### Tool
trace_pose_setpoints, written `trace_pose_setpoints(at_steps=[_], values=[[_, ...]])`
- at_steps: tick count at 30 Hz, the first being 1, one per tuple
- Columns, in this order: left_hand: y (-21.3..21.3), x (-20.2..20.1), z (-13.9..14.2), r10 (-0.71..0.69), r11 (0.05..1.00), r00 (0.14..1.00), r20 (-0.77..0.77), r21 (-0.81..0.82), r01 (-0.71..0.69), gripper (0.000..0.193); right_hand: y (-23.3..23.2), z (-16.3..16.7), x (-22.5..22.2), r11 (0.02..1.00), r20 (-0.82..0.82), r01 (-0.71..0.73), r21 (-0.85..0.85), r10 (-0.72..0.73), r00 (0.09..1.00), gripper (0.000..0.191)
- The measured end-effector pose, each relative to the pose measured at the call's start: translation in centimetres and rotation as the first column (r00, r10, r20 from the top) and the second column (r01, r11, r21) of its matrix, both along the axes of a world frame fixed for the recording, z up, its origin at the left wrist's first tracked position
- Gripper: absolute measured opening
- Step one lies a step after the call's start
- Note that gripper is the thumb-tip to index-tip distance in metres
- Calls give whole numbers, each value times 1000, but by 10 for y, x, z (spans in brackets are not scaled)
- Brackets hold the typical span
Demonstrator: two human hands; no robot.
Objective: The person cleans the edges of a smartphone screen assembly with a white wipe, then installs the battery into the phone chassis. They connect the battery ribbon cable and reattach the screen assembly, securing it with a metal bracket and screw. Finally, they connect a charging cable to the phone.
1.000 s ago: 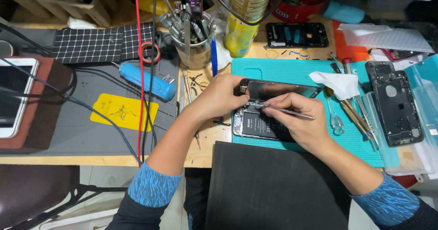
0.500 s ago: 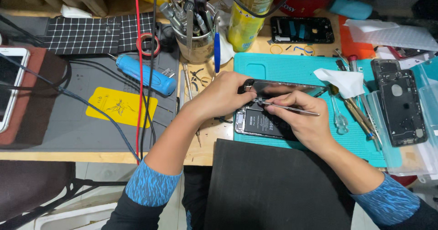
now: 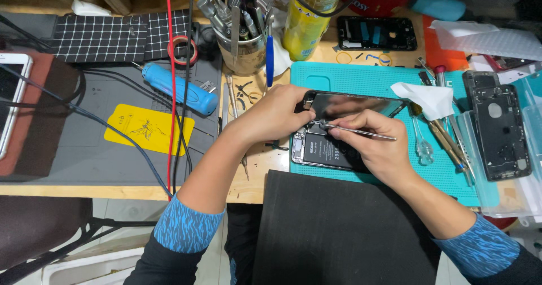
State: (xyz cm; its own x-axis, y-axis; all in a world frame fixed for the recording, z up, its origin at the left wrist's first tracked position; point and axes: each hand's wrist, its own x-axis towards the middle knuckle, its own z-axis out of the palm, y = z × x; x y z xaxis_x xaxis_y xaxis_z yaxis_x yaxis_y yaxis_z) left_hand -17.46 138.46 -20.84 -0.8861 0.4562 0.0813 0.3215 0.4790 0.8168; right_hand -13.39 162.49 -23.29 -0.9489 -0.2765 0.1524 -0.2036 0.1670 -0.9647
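Nearest you, a black slab (image 3: 344, 228) covers the bench edge at six o'clock, and your blue-patterned sleeves come up on either side of it.

Just past it the opened phone (image 3: 324, 149) lies flat on the teal mat (image 3: 367, 81), its dark battery face up. Your right hand (image 3: 378, 146) rests over the phone's three o'clock side, fingers (image 3: 353, 122) pinched together on thin metal tweezers (image 3: 361, 132). The tweezers lie almost level, tips pointing toward nine o'clock and meeting the phone's upper edge beside the battery; the free end sticks out at three o'clock.

Your left hand (image 3: 276, 115) comes in from nine o'clock. Its fingers (image 3: 302, 96) are curled and clamped on the near corner of the lifted screen panel (image 3: 355, 104), which stands tilted along the phone's twelve o'clock edge. So the phone sits between your two hands, directly under both sets of fingertips, touching them.

At three o'clock of the screen, a white wipe (image 3: 432, 99) lies on the mat, with screwdrivers (image 3: 446, 141) beside it and a bare phone housing (image 3: 499, 129) beyond.

At nine o'clock, well apart, a yellow card (image 3: 149, 129) and a blue electric screwdriver (image 3: 180, 88) lie on the grey mat (image 3: 84, 155).

Farthest, at twelve o'clock, stand a tool cup (image 3: 245, 48) and a yellow spray can (image 3: 307, 19), with another dark phone frame (image 3: 377, 33) to their right.
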Motion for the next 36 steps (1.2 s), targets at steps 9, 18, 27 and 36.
trace_pose_setpoints(at_steps=[9,18,27,36], values=[[-2,1,0,-8,1000,997,-73,-15,6,20,0,0,0,998,-48,-6,64,9,999,5],[-1,2,-4,-16,1000,996,-86,-7,15,21,-1,-4,1,998,-106,0,62,7,994,6],[-2,5,3,-40,999,998,-50,0,40,23,-4,1,4,998,-180,5,62,6,984,10],[-1,5,4,-22,999,998,-52,-41,20,25,-5,5,5,997,-156,36,74,-24,987,10]])
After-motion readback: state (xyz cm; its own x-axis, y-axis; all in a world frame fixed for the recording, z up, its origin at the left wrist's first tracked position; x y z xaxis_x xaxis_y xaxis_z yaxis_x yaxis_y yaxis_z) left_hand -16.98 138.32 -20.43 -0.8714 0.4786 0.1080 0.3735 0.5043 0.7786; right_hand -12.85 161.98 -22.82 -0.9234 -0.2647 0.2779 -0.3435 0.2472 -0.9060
